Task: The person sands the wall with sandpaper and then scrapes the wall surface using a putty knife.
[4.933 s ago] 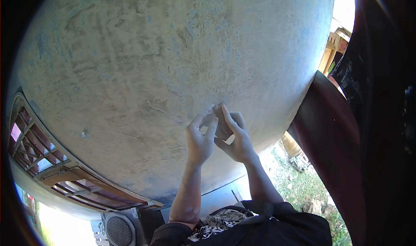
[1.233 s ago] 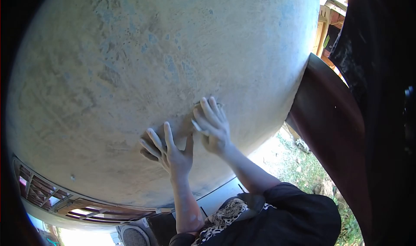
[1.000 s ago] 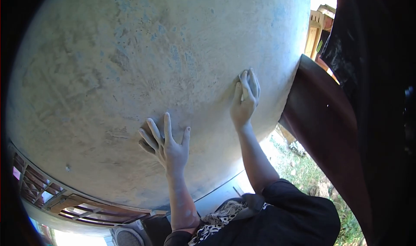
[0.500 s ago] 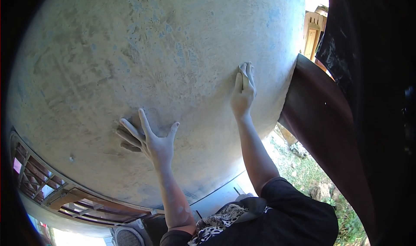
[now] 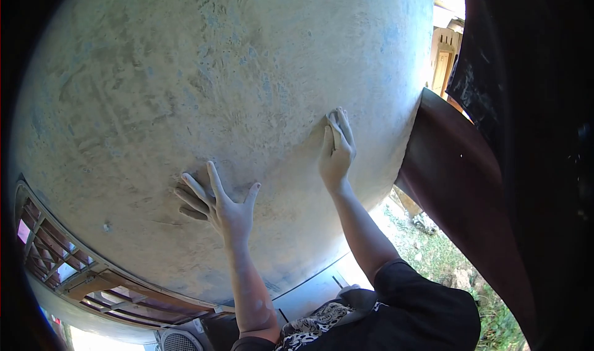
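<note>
A pale plastered wall (image 5: 272, 48) with grey and bluish patches fills most of the view. My left hand (image 5: 228, 212) rests on it with fingers spread and thumb apart, holding nothing. Higher and to the right, my right hand (image 5: 338, 153) is against the same wall, its fingers close together and bent toward the thumb. Something thin and pale seems to be pinched there, but the fingers hide most of it. Whitish dust coats both hands.
Lower left is a wooden frame with slats (image 5: 117, 292), beside a speaker-like grille (image 5: 179, 340). A dark reddish sheet (image 5: 455, 159) hangs along the right. Grass and stones (image 5: 458, 270) lie below at right.
My right hand has slid down and to the left along the wall. My left hand stays spread in nearly the same place, and the view has shifted slightly.
</note>
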Demonstrator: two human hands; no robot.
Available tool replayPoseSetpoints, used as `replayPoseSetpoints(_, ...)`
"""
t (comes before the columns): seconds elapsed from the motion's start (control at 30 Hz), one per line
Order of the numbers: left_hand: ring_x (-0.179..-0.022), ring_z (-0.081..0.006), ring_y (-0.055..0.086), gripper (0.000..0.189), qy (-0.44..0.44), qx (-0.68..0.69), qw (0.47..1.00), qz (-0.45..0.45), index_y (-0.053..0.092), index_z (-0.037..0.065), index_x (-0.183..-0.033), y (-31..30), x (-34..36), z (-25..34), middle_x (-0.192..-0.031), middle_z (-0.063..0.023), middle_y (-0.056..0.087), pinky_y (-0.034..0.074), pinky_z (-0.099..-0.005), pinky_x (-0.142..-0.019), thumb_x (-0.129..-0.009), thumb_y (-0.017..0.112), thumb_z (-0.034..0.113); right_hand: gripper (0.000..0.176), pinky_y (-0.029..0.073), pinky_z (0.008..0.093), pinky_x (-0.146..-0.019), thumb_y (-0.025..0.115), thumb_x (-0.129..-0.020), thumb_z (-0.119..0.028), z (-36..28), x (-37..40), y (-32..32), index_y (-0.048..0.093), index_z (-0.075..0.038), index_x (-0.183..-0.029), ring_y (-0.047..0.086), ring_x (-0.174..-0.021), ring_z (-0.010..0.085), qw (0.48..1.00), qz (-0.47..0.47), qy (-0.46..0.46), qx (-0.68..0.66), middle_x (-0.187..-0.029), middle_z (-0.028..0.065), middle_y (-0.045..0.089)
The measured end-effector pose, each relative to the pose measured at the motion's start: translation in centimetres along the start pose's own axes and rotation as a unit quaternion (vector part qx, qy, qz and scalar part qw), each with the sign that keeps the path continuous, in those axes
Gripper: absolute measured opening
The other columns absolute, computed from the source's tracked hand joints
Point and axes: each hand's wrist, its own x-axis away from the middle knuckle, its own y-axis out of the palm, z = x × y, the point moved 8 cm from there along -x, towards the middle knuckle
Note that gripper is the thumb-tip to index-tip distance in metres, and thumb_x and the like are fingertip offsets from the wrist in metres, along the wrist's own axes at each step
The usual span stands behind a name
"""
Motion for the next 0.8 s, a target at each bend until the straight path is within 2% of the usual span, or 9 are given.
replayPoseSetpoints(0.07,-0.158,-0.0546,-0.006,0.123,0.011,-0.03,0.999,-0.007,0.027,0.025,-0.168,0.0,0.1,0.1,-0.176,-0.021,0.003,0.0,-0.0778,-0.118,-0.069,0.093,0.055,0.037,0.039,0.051,-0.121,0.063,-0.096,0.003,-1.1,1.1,0.9,0.073,-0.007,-0.13,0.043,-0.149,0.0439,0.999,0.021,0.019,-0.019,-0.156,0.0213,0.053)
replayPoseSetpoints(0.13,-0.158,-0.0548,-0.006,0.123,0.021,-0.035,0.999,-0.003,0.027,0.025,-0.168,0.1,0.1,0.0,-0.176,-0.0212,0.003,0.0,-0.078,-0.118,-0.069,0.092,0.056,0.036,0.038,0.0517,-0.122,0.062,-0.094,0.007,-5.0,4.1,3.0,0.075,-0.005,-0.125,0.045,-0.148,0.0441,0.989,-0.059,-0.09,-0.106,-0.156,0.0231,0.052)
replayPoseSetpoints(0.17,-0.158,-0.0551,-0.006,0.123,0.032,-0.039,0.999,0.003,0.028,0.026,-0.168,0.0,0.2,-0.1,-0.176,-0.0215,0.003,0.0,-0.0782,-0.118,-0.069,0.092,0.057,0.036,0.038,0.0517,-0.122,0.062,-0.094,0.007,-5.4,5.0,2.6,0.075,-0.005,-0.125,0.045,-0.148,0.0441,0.989,-0.059,-0.088,-0.108,-0.156,0.0231,0.052)
replayPoseSetpoints(0.23,-0.158,-0.0554,-0.005,0.123,0.032,-0.041,0.999,-0.006,0.028,0.026,-0.168,0.0,0.3,-0.4,-0.176,-0.0219,0.003,0.001,-0.0781,-0.118,-0.068,0.093,0.056,0.034,0.038,0.0513,-0.122,0.063,-0.092,0.008,-6.2,6.4,2.8,0.077,-0.005,-0.12,0.045,-0.148,0.0445,0.982,-0.152,-0.084,-0.07,-0.157,0.0229,0.051)
replayPoseSetpoints(0.43,-0.158,-0.0558,-0.004,0.124,0.012,-0.035,0.999,-0.009,0.029,0.026,-0.167,0.3,0.5,-0.2,-0.176,-0.0225,0.004,0.002,-0.0777,-0.118,-0.066,0.096,0.051,0.032,0.041,0.0482,-0.119,0.063,-0.094,0.007,-2.1,5.7,0.1,0.077,-0.006,-0.12,0.046,-0.147,0.0454,0.99,-0.104,-0.088,-0.044,-0.156,0.0221,0.052)
replayPoseSetpoints(0.5,-0.158,-0.0558,-0.004,0.125,0.015,-0.028,1.0,0.0,0.029,0.026,-0.167,0.2,0.4,0.0,-0.176,-0.0225,0.004,0.002,-0.0775,-0.119,-0.065,0.097,0.049,0.031,0.046,0.0446,-0.115,0.063,-0.097,0.006,-0.3,4.2,-1.4,0.076,-0.004,-0.123,0.051,-0.144,0.0429,1.0,-0.026,-0.008,-0.005,-0.152,0.0232,0.056)
replayPoseSetpoints(0.53,-0.157,-0.0571,-0.004,0.122,0.005,-0.017,1.0,-0.004,0.034,0.026,-0.166,0.4,0.4,-0.2,-0.176,-0.0226,0.005,0.001,-0.0792,-0.117,-0.065,0.096,0.053,0.031,0.046,0.0446,-0.115,0.063,-0.097,0.006,-0.3,3.7,-1.5,0.076,-0.004,-0.123,0.051,-0.144,0.0429,1.0,-0.021,-0.008,-0.002,-0.152,0.0232,0.056)
replayPoseSetpoints(0.6,-0.157,-0.0583,-0.004,0.12,-0.003,-0.003,1.0,-0.008,0.038,0.026,-0.164,0.5,0.3,-0.5,-0.176,-0.0227,0.005,0.001,-0.0808,-0.116,-0.064,0.095,0.057,0.032,0.048,0.0428,-0.112,0.062,-0.099,0.005,1.0,3.0,-2.3,0.074,-0.002,-0.128,0.054,-0.141,0.0413,0.996,0.013,0.08,-0.029,-0.146,0.0251,0.06)
replayPoseSetpoints(0.8,-0.156,-0.0606,-0.004,0.117,0.005,0.014,1.0,0.004,0.038,0.025,-0.164,0.4,0.6,-0.4,-0.175,-0.023,0.006,0.0,-0.0818,-0.115,-0.067,0.093,0.058,0.042,0.045,0.0466,-0.117,0.063,-0.092,0.01,-3.8,3.4,2.1,0.072,-0.001,-0.131,0.053,-0.143,0.0387,0.999,-0.02,-0.04,-0.021,-0.147,0.0192,0.062)
